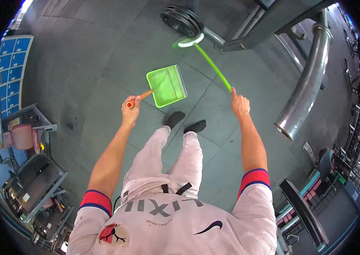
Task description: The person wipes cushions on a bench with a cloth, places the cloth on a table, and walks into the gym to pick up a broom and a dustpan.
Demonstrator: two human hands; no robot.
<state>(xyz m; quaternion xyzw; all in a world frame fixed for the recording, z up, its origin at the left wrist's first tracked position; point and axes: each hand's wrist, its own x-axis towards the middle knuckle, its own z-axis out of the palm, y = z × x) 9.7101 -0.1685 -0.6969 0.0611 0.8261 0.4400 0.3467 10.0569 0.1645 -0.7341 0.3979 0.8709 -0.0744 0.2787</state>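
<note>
My left hand (130,111) is wrapped round the orange handle of a green dustpan (161,102). The pan's tray lies at floor level in front of my feet, its far side facing away to the right. My right hand (240,104) grips the bright green stick of a broom (212,64), index finger stretched along it. At the far end, the broom's white and green head (191,41) is on the floor close beside a stack of black weight plates (182,21). Its bristles are partly hidden.
A gym machine's frame (256,36) with a thick metal tube (305,85) stands at the right. Exercise machines with a red pad (22,137) are at the left, near blue lockers (12,63). A padded bench (303,212) is at the lower right. Grey tiles (103,55) cover the floor.
</note>
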